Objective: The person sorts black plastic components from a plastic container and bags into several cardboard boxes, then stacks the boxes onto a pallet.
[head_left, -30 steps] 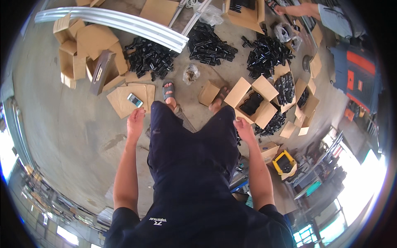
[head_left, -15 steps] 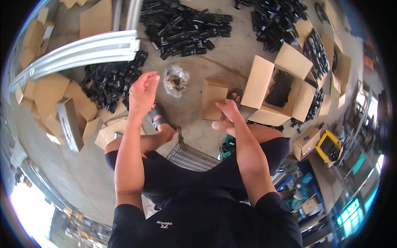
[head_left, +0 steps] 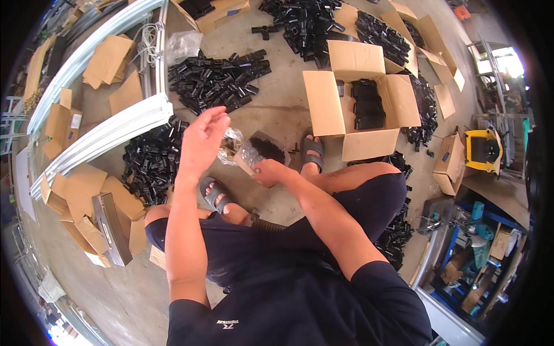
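Head view: the right hand (head_left: 268, 172) is gripping a small cardboard box (head_left: 244, 164) in front of the person.
The right hand's fingers are closed on the box's near edge, and dark contents (head_left: 268, 147) are showing inside; the left hand (head_left: 204, 142) is hovering, loosely open and seemingly empty, beside a crumpled clear bag (head_left: 230, 145) that is crowding the box's left. A large open carton (head_left: 323, 105) is standing beyond the right sandal (head_left: 312, 154), heaps of black parts (head_left: 216, 83) are lying around, and pale metal rails (head_left: 109, 137) are stretching across the left.
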A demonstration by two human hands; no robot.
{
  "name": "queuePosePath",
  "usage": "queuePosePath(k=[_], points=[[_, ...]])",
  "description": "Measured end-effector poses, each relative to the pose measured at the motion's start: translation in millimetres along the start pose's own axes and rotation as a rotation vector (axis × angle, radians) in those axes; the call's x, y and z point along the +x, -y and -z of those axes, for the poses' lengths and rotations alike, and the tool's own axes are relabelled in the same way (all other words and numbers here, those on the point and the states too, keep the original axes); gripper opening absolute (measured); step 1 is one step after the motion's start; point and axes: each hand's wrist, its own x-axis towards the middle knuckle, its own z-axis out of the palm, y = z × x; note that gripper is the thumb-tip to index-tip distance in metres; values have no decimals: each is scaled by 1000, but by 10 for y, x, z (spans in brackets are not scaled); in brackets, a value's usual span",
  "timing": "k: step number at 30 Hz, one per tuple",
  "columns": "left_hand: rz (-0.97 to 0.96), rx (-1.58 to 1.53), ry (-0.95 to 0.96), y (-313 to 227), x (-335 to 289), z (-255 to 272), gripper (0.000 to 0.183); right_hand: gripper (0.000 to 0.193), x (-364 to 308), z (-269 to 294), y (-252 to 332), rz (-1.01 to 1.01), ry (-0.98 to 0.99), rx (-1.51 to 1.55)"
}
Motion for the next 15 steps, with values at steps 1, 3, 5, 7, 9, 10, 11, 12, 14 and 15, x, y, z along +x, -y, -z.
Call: queuePosePath(k=[1,3,5,7,9,10,11,12,14,15], points=[[-25,79,6,-25,-71,5,37,34,-6,26,7,-104,-169,28],[14,111,26,-43,-201,-76,38,32,-186,140,126,-345,-486,111],[30,150,59,-115,-280,-157,38,41,-269,113,-162,-371,-821,-183],[29,207,92,-140,-377,-187,39,42,-268,34,-331,-507,-604,-92],[37,233,113,-93,-431,-230,41,35,-213,-59,-578,-616,-219,3],[28,226,123,0,-431,-224,43,31,-228,-174,-678,-582,-281,-17],[24,237,115,58,-438,-210,43,27,-210,-258,-747,-542,-350,-35],[17,243,113,106,-450,-219,43,24,-220,-329,-828,-508,-422,-56],[21,261,119,135,-448,-210,43,19,-249,-332,-905,-409,-621,7],[32,272,127,127,-436,-187,42,18,-245,-271,-894,-431,-658,37]])
